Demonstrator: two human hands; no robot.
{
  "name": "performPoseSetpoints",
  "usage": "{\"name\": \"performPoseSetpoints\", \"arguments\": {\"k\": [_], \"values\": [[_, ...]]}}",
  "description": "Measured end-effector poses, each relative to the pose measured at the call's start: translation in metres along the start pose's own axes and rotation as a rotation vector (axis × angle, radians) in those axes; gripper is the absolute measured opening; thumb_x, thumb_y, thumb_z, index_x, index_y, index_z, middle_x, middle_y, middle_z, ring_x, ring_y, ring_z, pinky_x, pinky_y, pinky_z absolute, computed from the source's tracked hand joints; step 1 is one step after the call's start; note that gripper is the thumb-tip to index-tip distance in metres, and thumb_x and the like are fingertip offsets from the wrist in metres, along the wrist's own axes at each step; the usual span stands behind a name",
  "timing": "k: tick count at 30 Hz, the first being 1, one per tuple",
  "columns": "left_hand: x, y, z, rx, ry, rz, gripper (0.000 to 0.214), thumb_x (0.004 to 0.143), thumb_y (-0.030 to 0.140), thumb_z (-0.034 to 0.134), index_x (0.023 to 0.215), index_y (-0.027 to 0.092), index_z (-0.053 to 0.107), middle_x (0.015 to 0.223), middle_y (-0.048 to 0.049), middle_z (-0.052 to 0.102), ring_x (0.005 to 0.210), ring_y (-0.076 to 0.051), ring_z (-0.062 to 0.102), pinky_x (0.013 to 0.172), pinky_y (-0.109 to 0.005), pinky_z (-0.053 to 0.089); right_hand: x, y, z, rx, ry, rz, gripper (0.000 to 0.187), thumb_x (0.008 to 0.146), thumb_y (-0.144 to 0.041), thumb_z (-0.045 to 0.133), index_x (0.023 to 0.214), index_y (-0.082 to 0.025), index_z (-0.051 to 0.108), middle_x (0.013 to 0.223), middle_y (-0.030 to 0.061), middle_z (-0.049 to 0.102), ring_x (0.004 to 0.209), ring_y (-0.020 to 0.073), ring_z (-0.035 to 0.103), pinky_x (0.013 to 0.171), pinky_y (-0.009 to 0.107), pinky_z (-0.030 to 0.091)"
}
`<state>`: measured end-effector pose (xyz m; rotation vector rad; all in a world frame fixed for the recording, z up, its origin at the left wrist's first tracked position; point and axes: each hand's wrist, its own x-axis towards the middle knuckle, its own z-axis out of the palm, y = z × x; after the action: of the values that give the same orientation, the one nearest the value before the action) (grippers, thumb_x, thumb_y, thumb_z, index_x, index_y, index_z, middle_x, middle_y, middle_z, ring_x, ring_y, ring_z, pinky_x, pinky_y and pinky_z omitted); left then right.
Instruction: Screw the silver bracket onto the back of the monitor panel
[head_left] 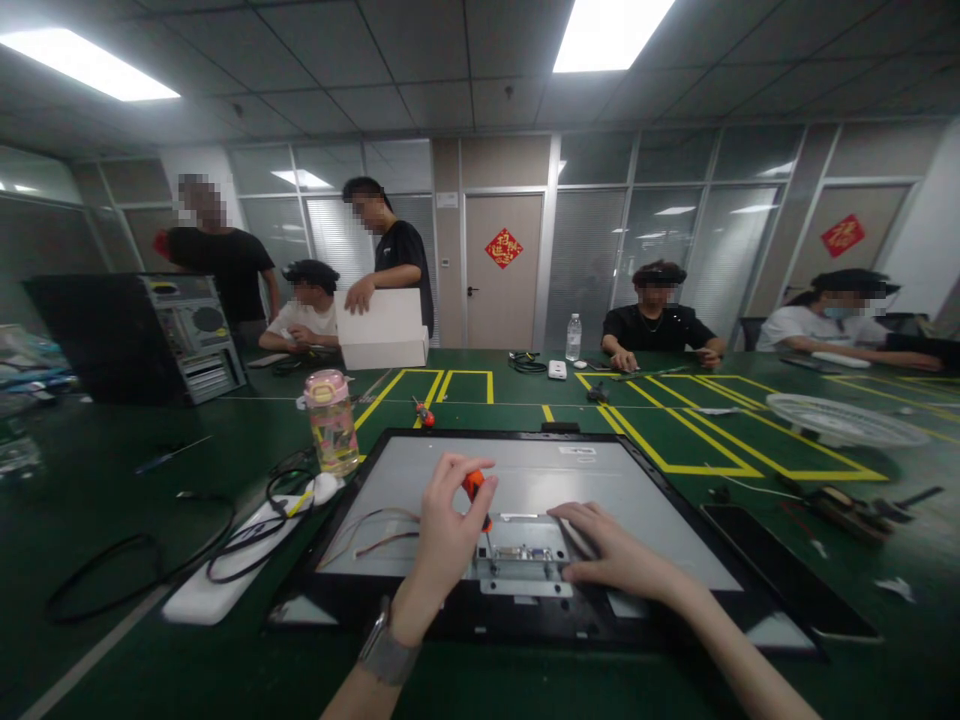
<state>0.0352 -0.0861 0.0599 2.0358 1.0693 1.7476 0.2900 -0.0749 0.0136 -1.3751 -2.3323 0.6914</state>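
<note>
A flat monitor panel (pixel 645 480) lies face down in front of me on the green table (pixel 112 450), its grey metal back up. A small metal bracket with connector ports (pixel 525 560) sits near its front edge. My left hand (pixel 446 530) is closed around an orange-handled screwdriver (pixel 475 492), held upright with its tip down on the bracket's left side. My right hand (pixel 607 550) lies flat with fingers stretched out, pressing on the bracket's right side. Thin wires (pixel 375 535) run across the panel to the left.
A pink-lidded bottle (pixel 331 422), black cables (pixel 150 560) and a white strip (pixel 217 580) lie at left. A desktop computer case (pixel 142 335) stands far left. A phone (pixel 780 570) and tools (pixel 847 505) lie right, a fan grille (pixel 840 418) beyond. Several people sit or stand along the far side.
</note>
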Motion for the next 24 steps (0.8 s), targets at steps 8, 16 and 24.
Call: {"name": "performPoseSetpoints", "arguments": {"k": [8, 16, 24], "values": [[-0.0027, -0.0014, -0.0010, -0.029, -0.038, -0.001, 0.028, 0.094, 0.022, 0.038, 0.106, 0.019, 0.063, 0.086, -0.0024, 0.053, 0.076, -0.015, 0.055, 0.072, -0.028, 0.044, -0.0019, -0.0046, -0.0018, 0.025, -0.003, 0.001, 0.065, 0.074, -0.040, 0.068, 0.132, -0.022, 0.048, 0.135, 0.0078, 0.049, 0.124, 0.0293, 0.039, 0.107, 0.039, 0.032], [0.0012, -0.0022, 0.0007, 0.075, 0.077, 0.010, 0.008, 0.079, 0.026, 0.067, 0.083, 0.019, 0.065, 0.071, 0.0025, 0.048, 0.064, -0.013, 0.049, 0.064, -0.024, 0.042, -0.0006, -0.0025, -0.0013, 0.015, -0.007, 0.000, 0.066, 0.074, -0.043, 0.068, 0.134, -0.022, 0.047, 0.136, 0.0079, 0.048, 0.125, 0.0296, 0.038, 0.108, 0.040, 0.030], [-0.0022, -0.0029, 0.0040, -0.102, 0.006, -0.087, 0.019, 0.086, 0.025, 0.055, 0.103, 0.018, 0.060, 0.082, -0.0020, 0.057, 0.077, -0.016, 0.059, 0.074, -0.028, 0.047, -0.0008, -0.0027, -0.0008, 0.017, -0.008, 0.005, 0.066, 0.075, -0.045, 0.068, 0.133, -0.022, 0.047, 0.136, 0.0076, 0.049, 0.126, 0.0295, 0.038, 0.108, 0.040, 0.030]]}}
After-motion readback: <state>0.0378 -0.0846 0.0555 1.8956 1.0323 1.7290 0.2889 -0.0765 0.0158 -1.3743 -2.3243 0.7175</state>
